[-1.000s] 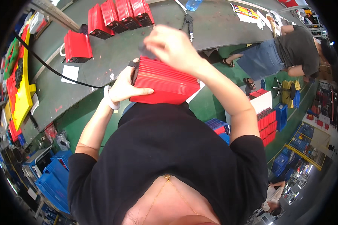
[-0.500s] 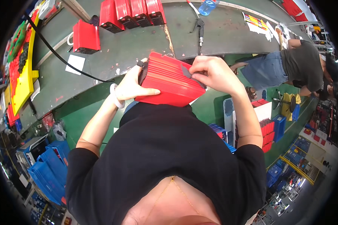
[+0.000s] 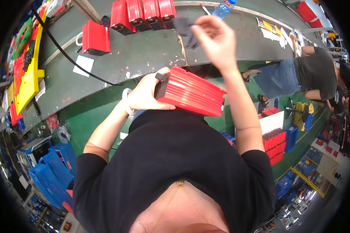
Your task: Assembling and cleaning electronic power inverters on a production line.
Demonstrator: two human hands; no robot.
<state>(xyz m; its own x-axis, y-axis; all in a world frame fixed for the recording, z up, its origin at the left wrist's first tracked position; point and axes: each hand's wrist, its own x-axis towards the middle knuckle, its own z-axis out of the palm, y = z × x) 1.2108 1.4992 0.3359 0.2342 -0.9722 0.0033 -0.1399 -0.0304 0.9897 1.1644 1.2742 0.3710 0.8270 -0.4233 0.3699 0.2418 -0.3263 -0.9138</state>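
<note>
My left hand (image 3: pixel 148 93) grips one end of a red ribbed metal case (image 3: pixel 192 92), held tilted in front of my body at the bench's near edge. The thumb lies on its ribbed face; a black end panel (image 3: pixel 161 87) shows beside the fingers. Raised over the bench, my right hand (image 3: pixel 216 39) pinches a crumpled dark grey cloth (image 3: pixel 187 32), apart from the case. Several similar red cases (image 3: pixel 143 15) stand in a row at the back of the bench, and another red case (image 3: pixel 96 37) stands left of them.
A black cable (image 3: pixel 66 54) hangs across the left of the bench (image 3: pixel 144 48), above a white paper (image 3: pixel 83 65). A water bottle (image 3: pixel 224 8) is at the back. Yellow racking (image 3: pixel 29 83) stands left, blue bins (image 3: pixel 52 173) lower left. To the right is another person (image 3: pixel 313 73).
My right hand has lifted the cloth off the case, up and away over the bench. The case, still in my left hand, has shifted slightly right and down in view.
</note>
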